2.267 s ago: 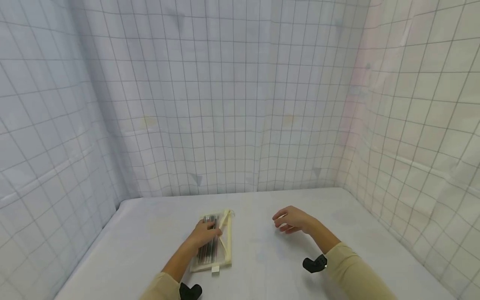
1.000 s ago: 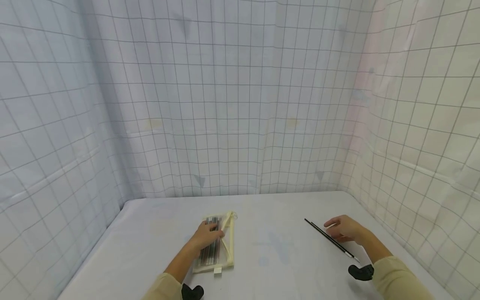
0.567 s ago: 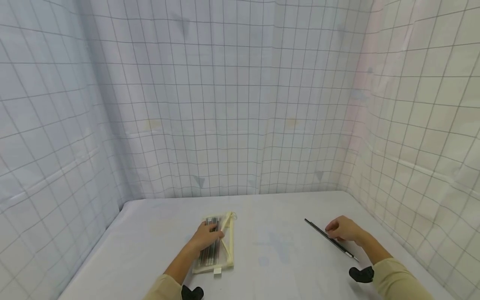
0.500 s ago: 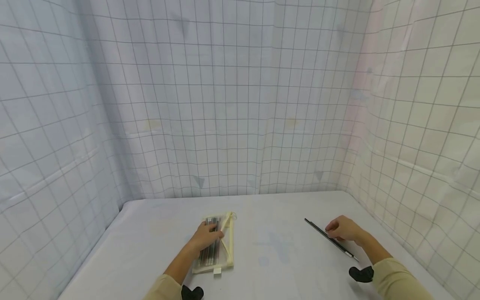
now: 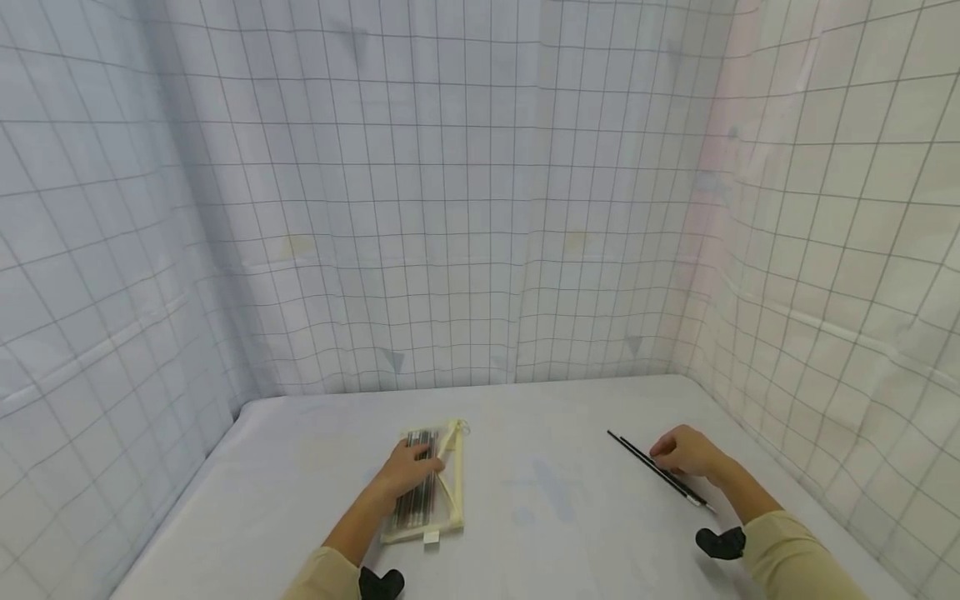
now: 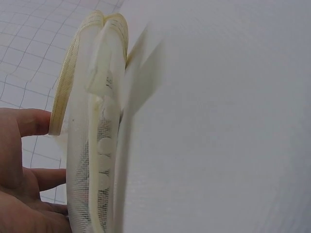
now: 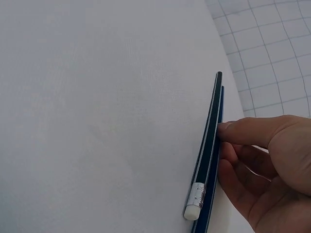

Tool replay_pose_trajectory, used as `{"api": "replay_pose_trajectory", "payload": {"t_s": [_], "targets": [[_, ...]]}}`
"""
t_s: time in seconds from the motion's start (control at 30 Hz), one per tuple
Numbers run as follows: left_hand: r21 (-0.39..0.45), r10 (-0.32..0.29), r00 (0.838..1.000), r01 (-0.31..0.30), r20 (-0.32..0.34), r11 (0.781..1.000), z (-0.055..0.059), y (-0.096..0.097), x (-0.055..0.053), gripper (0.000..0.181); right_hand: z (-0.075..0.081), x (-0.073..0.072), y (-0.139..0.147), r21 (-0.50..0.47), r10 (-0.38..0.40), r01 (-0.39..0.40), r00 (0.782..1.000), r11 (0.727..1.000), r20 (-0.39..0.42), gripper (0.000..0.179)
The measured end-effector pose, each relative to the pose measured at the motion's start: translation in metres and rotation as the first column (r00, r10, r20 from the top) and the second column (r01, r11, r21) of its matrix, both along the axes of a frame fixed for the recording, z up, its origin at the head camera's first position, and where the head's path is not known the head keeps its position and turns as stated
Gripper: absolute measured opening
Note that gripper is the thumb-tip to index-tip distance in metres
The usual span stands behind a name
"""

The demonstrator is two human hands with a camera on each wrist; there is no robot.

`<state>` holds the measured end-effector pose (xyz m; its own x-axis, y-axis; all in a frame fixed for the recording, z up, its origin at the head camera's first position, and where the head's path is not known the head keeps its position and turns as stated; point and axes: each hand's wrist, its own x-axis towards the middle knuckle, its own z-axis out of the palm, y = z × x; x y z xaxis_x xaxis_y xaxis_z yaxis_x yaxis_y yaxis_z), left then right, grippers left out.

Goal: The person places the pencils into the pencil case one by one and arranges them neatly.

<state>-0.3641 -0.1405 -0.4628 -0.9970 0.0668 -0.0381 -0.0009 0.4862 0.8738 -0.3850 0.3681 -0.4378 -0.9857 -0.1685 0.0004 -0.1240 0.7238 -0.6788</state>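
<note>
In the head view, my left hand rests on a see-through mesh pencil case with cream edging, lying on the table with long dark pencils inside. The left wrist view shows the thumb against the zip edging and other fingers touching the mesh side. At the right of the table my right hand is at two dark pencils lying side by side. One is a dark green pencil with a white eraser; the other, a blue pencil, is pinched between thumb and fingertips.
A white cloth-covered table lies beneath both hands. Gridded white curtains stand behind and at both sides. A small white tag sticks out from the case's near edge. Black wrist devices sit at both sleeves.
My right hand moved right from mid-table and set down the two pencils now seen there. Since half a second ago their ends have spread slightly apart. The left hand stays on the case.
</note>
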Motion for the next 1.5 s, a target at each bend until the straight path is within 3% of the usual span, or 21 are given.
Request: {"api": "replay_pose_trajectory", "payload": {"t_s": [0.2,0.33,0.63,0.9,1.2,1.5], "targets": [[0.021,-0.008,1.0,0.008,0.004,1.0,0.001,0.001,0.001,0.07,0.001,-0.003,-0.002,0.072,0.011,-0.008,0.999,0.997,-0.037,0.012],[0.03,-0.011,1.0,0.011,0.005,0.999,0.001,0.001,0.001,0.07,0.001,-0.005,-0.002,0.069,-0.017,0.019,0.999,0.997,-0.029,0.015],[0.009,-0.009,1.0,0.009,0.007,1.0,0.0,-0.001,-0.001,0.069,0.005,-0.013,-0.007,-0.074,-0.039,0.039,0.999,0.996,0.003,0.021],[0.002,-0.006,1.0,0.006,0.015,1.0,0.002,0.0,-0.001,0.07,0.008,-0.017,-0.019,-0.239,-0.031,0.047,0.997,0.97,0.07,0.026],[-0.008,0.007,1.0,-0.007,0.014,1.0,0.001,0.002,0.002,0.07,0.007,-0.017,-0.047,-0.269,-0.064,0.088,0.993,0.959,0.096,0.024],[0.002,0.005,1.0,-0.005,0.01,1.0,0.0,0.002,0.0,0.068,0.008,-0.017,-0.08,-0.331,-0.115,0.15,0.986,0.932,0.123,0.025]]}}
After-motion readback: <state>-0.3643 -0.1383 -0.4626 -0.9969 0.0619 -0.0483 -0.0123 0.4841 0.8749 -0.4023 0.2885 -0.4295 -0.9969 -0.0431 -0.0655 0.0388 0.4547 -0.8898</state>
